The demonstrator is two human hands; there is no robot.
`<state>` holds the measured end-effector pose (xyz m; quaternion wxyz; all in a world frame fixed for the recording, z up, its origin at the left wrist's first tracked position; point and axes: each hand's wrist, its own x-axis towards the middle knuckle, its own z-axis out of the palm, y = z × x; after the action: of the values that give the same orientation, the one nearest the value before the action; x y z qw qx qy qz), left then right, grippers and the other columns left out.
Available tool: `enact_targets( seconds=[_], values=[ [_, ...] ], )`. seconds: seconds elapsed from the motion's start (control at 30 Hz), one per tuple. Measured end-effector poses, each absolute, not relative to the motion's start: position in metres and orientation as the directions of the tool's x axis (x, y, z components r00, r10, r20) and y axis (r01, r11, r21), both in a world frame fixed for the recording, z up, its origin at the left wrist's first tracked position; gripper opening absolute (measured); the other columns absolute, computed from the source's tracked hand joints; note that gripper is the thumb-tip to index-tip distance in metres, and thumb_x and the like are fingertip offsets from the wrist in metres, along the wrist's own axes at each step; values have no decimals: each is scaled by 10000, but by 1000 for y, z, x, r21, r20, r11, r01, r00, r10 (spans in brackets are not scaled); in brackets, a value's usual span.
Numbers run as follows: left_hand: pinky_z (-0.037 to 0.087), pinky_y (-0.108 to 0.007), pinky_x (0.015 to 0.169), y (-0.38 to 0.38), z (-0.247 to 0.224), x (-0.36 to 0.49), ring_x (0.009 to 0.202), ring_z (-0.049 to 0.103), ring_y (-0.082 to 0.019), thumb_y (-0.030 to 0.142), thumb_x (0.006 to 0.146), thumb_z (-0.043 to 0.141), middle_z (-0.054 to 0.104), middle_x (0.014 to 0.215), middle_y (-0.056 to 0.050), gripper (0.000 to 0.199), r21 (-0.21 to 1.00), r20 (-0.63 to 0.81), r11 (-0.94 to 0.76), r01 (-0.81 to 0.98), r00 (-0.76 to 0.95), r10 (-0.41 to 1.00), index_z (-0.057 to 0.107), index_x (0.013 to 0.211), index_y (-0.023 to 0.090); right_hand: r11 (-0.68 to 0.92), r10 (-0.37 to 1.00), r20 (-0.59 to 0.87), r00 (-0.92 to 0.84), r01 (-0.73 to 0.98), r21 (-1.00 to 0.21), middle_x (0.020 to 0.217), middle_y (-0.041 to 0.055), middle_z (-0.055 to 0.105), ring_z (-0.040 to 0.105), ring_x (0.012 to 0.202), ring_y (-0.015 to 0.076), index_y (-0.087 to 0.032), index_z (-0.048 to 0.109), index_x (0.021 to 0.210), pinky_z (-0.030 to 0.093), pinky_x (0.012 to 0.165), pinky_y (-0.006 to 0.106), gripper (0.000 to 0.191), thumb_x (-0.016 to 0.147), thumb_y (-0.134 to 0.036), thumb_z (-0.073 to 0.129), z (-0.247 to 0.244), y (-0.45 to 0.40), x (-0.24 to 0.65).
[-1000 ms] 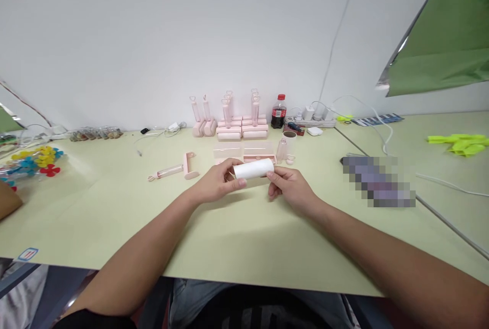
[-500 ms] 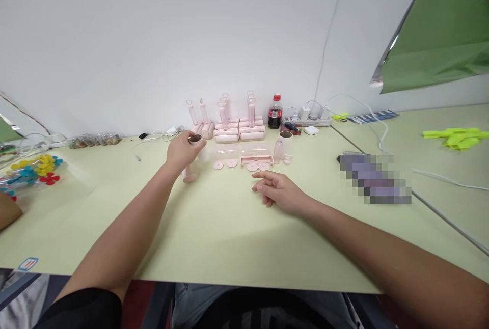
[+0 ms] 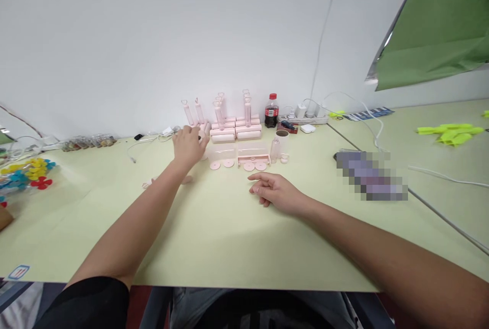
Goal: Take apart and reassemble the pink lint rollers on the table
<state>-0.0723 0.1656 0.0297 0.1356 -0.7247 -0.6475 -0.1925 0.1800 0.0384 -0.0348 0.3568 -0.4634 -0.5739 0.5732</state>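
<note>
My left hand (image 3: 190,146) is closed around a white roll with a brown cardboard core (image 3: 205,154), largely hidden by the hand. Behind my left forearm lies a pink part (image 3: 148,183), only its ends showing. My right hand (image 3: 274,191) holds nothing, its fingers loosely bent and apart, just in front of the pink discs (image 3: 249,166). Beyond them are a pink frame (image 3: 254,160), clear covers (image 3: 222,153), a clear pink tube (image 3: 275,151) and a small pink piece (image 3: 284,158). A second white roll (image 3: 281,139) stands upright at their right.
Several pink lint rollers (image 3: 248,131) with upright handles line the wall. A cola bottle (image 3: 271,111) and a power strip (image 3: 305,119) stand to their right. A blurred purple object (image 3: 372,176) lies right, bagged coloured propellers (image 3: 26,176) left. Another person's arm (image 3: 4,218) shows at the left edge.
My left hand has shifted slightly right and away from me with the white roll, covering more of it. My right hand has stayed nearly still. The view has turned a little.
</note>
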Motion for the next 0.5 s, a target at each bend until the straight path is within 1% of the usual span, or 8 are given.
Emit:
enact_targets(
  seconds=[0.03, 0.1, 0.13, 0.2, 0.3, 0.43, 0.5],
  values=[
    [370, -464, 979, 160, 27, -64, 1185, 514, -337, 415, 937, 374, 575, 1242, -154, 411, 12, 447, -212, 977, 185, 875, 588, 1213, 199, -88, 941, -123, -317, 124, -988, 908, 51, 673, 568, 605, 95, -180, 618, 1173, 509, 563, 245, 397, 802, -301, 687, -35, 39, 180],
    [414, -413, 917, 151, 19, -48, 1105, 570, -296, 309, 955, 320, 611, 1177, -125, 366, -7, 317, -376, 926, 359, 878, 603, 1163, 205, -89, 940, -125, -319, 126, -988, 897, 47, 667, 565, 603, 94, -171, 634, 1128, 502, 557, 244, 370, 790, -310, 694, -34, 39, 180],
    [435, -396, 872, 148, 14, -41, 1065, 591, -285, 286, 959, 302, 615, 1170, -118, 363, -1, 256, -420, 908, 406, 877, 598, 1152, 204, -89, 939, -125, -321, 126, -988, 891, 46, 664, 565, 604, 94, -167, 638, 1108, 499, 555, 243, 360, 786, -316, 697, -34, 39, 180],
    [458, -381, 795, 144, 5, -31, 998, 619, -276, 271, 959, 298, 614, 1177, -114, 349, 8, 189, -448, 894, 438, 879, 576, 1154, 196, -87, 938, -123, -325, 125, -988, 883, 43, 658, 565, 610, 95, -162, 639, 1091, 497, 555, 241, 352, 786, -329, 694, -34, 39, 180],
    [468, -376, 743, 144, -3, -26, 960, 640, -280, 268, 951, 325, 608, 1211, -121, 328, 10, 160, -443, 896, 436, 886, 563, 1159, 181, -88, 935, -129, -331, 136, -987, 891, 45, 656, 564, 616, 94, -156, 638, 1086, 500, 568, 245, 345, 791, -328, 685, -33, 39, 180],
    [471, -358, 754, 144, -5, -32, 957, 650, -262, 248, 958, 306, 630, 1200, -100, 332, 15, 163, -447, 895, 439, 884, 568, 1153, 193, -84, 934, -129, -335, 144, -986, 903, 46, 656, 564, 620, 96, -158, 622, 1131, 500, 574, 251, 375, 796, -314, 682, -34, 40, 180],
    [472, -349, 774, 141, -5, -35, 990, 645, -253, 253, 966, 287, 625, 1228, -90, 360, 20, 179, -448, 894, 438, 881, 551, 1205, 206, -78, 932, -126, -339, 149, -986, 908, 47, 654, 567, 627, 99, -159, 605, 1176, 503, 579, 254, 407, 805, -311, 676, -34, 40, 180]
  ],
)
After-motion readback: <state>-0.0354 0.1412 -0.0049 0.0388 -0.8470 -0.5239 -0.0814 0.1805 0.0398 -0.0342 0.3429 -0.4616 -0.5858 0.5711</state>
